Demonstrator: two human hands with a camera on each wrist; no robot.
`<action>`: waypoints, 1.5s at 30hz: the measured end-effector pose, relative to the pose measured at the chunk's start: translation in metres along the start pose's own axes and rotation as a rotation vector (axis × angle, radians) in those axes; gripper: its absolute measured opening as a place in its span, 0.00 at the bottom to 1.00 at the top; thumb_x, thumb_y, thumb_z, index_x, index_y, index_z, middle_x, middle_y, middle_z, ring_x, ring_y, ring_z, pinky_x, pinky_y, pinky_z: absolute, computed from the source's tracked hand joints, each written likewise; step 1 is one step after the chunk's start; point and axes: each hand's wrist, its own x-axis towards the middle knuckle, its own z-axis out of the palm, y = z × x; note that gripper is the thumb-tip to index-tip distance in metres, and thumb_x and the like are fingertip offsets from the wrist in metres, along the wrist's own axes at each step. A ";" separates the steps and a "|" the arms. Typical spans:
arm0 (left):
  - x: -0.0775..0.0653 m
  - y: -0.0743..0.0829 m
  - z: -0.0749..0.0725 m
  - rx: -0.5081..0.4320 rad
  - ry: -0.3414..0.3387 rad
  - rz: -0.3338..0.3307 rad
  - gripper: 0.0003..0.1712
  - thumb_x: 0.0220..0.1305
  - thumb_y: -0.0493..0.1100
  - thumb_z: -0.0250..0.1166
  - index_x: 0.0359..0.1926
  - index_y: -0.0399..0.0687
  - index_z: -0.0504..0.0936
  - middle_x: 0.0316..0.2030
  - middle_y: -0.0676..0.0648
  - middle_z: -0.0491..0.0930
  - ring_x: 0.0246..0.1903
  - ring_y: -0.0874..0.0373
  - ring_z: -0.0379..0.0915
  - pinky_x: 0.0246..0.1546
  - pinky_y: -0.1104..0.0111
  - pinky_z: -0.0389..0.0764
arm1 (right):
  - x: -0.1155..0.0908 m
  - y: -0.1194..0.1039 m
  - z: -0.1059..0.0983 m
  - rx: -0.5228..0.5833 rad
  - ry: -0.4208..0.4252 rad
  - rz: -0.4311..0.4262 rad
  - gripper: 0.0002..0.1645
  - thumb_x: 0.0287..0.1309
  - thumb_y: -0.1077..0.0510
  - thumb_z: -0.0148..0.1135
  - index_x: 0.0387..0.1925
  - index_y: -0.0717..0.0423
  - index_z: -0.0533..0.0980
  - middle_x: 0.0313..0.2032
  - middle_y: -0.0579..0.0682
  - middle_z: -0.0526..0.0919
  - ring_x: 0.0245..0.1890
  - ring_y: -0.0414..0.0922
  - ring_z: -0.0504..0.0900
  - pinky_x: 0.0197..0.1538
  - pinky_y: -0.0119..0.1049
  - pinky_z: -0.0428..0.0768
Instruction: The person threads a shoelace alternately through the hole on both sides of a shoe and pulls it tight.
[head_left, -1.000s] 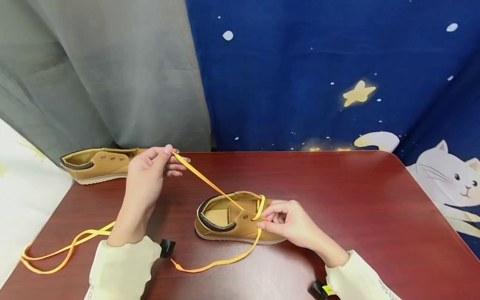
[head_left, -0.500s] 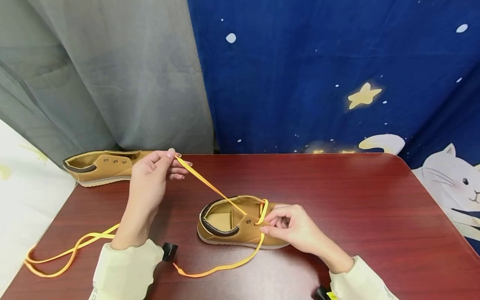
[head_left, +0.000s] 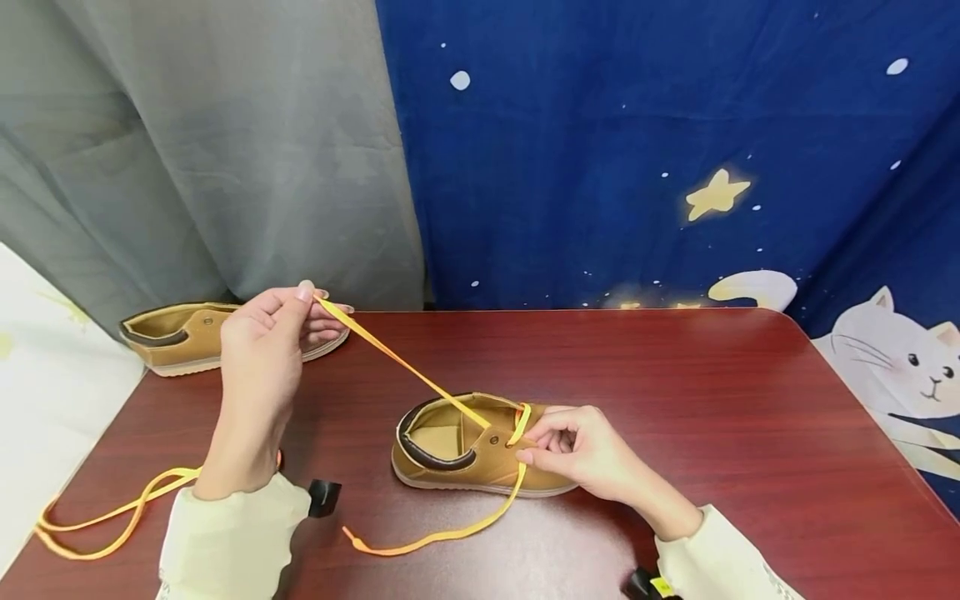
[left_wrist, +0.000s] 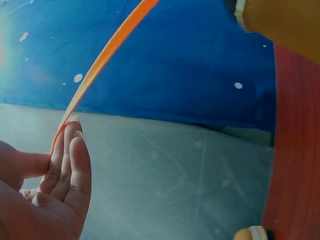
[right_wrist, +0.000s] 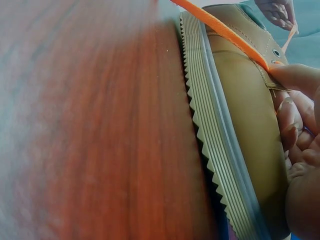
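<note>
Partly hiding the far shoe (head_left: 176, 348), your left hand (head_left: 264, 346) pinches the lace (left_wrist: 107, 52). Your right hand (head_left: 588, 452) pinches the near shoe (head_left: 480, 467).

Two shoes (head_left: 442, 477): one at six o'clock, one at nine. Two laces (left_wrist: 110, 50), one at eight. One left grip (head_left: 262, 337), one right grip (head_left: 588, 454). One surface (head_left: 645, 367).

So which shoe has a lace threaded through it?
The nearer shoe, pinched by the right hand: a yellow lace passes through it. The farther shoe, behind the left hand, shows none.
</note>
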 end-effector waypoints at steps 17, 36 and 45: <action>-0.008 0.002 0.000 0.810 -0.126 0.155 0.18 0.75 0.51 0.58 0.42 0.41 0.85 0.28 0.48 0.89 0.25 0.74 0.81 0.31 0.82 0.79 | -0.001 0.000 0.001 -0.030 -0.004 0.016 0.04 0.53 0.59 0.76 0.30 0.53 0.86 0.23 0.43 0.81 0.20 0.31 0.72 0.23 0.28 0.71; -0.020 -0.047 0.036 1.206 -0.538 0.166 0.11 0.71 0.48 0.63 0.32 0.53 0.85 0.23 0.55 0.80 0.24 0.60 0.71 0.30 0.65 0.71 | 0.001 -0.009 -0.005 -0.070 0.023 -0.015 0.08 0.53 0.56 0.77 0.36 0.48 0.86 0.26 0.43 0.83 0.24 0.33 0.78 0.27 0.29 0.78; -0.027 -0.056 0.049 1.217 -0.601 0.140 0.09 0.70 0.48 0.63 0.33 0.55 0.86 0.31 0.54 0.86 0.27 0.61 0.74 0.33 0.62 0.77 | -0.004 -0.040 -0.016 -0.577 0.025 -0.505 0.15 0.47 0.59 0.78 0.37 0.42 0.84 0.33 0.33 0.84 0.29 0.29 0.79 0.33 0.21 0.76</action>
